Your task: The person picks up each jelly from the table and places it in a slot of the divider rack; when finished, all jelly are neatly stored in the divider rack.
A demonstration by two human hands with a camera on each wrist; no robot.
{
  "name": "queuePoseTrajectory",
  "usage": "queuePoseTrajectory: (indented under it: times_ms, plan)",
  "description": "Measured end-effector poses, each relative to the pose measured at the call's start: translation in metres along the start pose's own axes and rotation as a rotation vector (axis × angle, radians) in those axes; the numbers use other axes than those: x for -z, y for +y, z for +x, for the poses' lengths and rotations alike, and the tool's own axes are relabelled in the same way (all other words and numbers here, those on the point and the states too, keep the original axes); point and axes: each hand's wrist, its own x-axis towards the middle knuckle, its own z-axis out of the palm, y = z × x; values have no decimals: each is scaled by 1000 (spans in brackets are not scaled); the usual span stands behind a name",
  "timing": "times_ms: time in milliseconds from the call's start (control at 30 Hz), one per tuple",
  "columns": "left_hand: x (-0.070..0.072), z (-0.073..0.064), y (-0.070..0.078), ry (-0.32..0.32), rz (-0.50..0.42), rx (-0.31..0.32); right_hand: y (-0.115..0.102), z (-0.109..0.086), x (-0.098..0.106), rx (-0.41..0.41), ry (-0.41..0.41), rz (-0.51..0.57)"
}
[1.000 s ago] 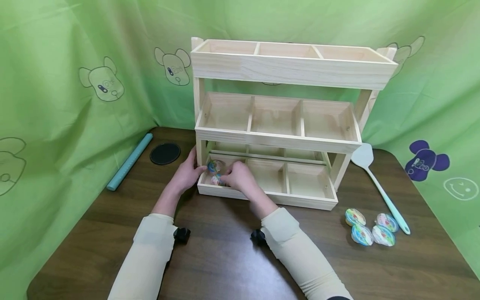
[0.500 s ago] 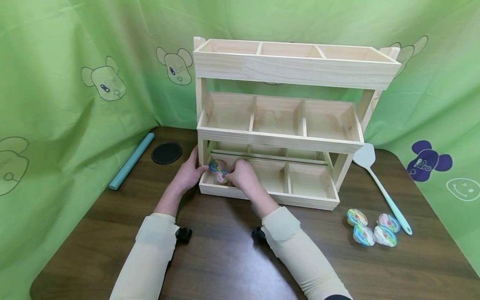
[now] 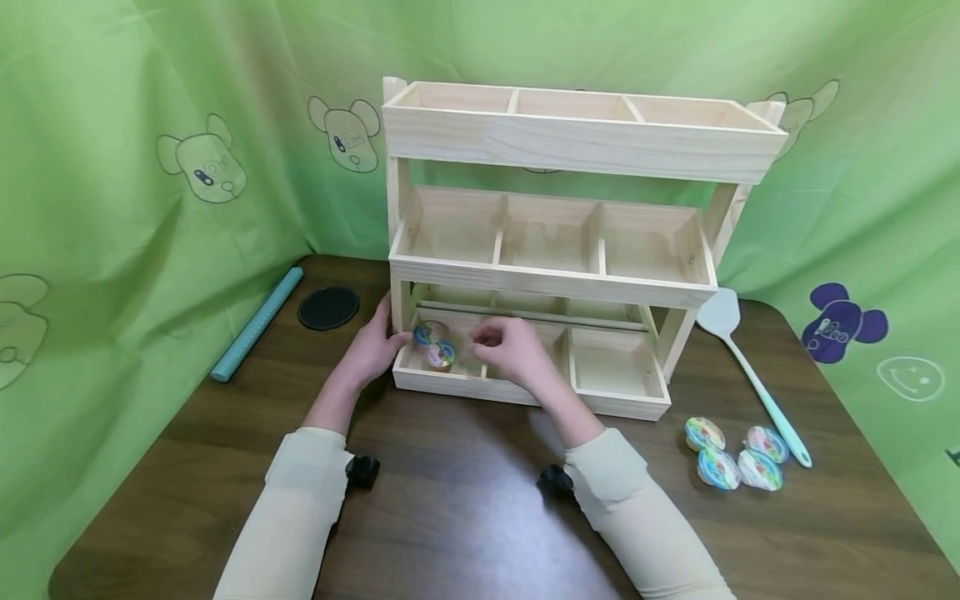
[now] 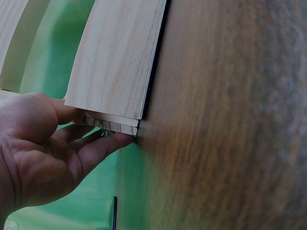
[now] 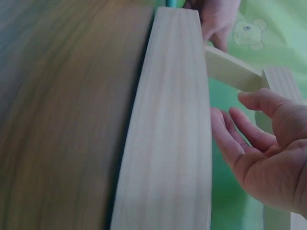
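My left hand (image 3: 369, 352) grips the left end of the bottom tray of a pale wooden three-tier rack (image 3: 570, 142). In the left wrist view, the left hand's fingers (image 4: 103, 148) lie along the outside of that end, while the thumb passes behind the front board. Two small cups with colourful printed lids, a far one (image 3: 423, 334) and a near one (image 3: 440, 355), stand close together in the tray's left compartment. To their right, above the tray, my right hand (image 3: 516, 350) holds nothing, its fingers loosely bent and apart in the right wrist view.
Several similar lidded cups (image 3: 717, 469) sit together on the brown table (image 3: 465, 508) at the right, beside a pale blue spatula (image 3: 765, 392). Left of the rack lie a black disc (image 3: 328, 308) and a blue tube (image 3: 257, 323). Green curtain (image 3: 247, 75) hangs behind.
The near cup has shifted slightly closer to the far one. My right hand has let go of it and drawn back to the right. My left hand stays at the tray's end.
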Motion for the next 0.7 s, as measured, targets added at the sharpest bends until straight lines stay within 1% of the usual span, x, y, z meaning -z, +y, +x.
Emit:
queuePoseTrajectory:
  times_ms: [167, 333, 433, 533, 700]
  plan:
    - [1, 0, 2, -4, 14, -4, 6, -19, 20, 21, 76, 42]
    - [1, 1, 1, -2, 11, -12, 15, -36, 36, 80, 123, 90]
    - [2, 1, 0, -7, 17, -4, 23, -48, 45, 96, 154, 122]
    - [2, 1, 0, -11, 43, -4, 30, -62, 55, 84, 179, 137]
    - [0, 2, -1, -4, 70, -12, 39, -86, 74, 43, 238, 110]
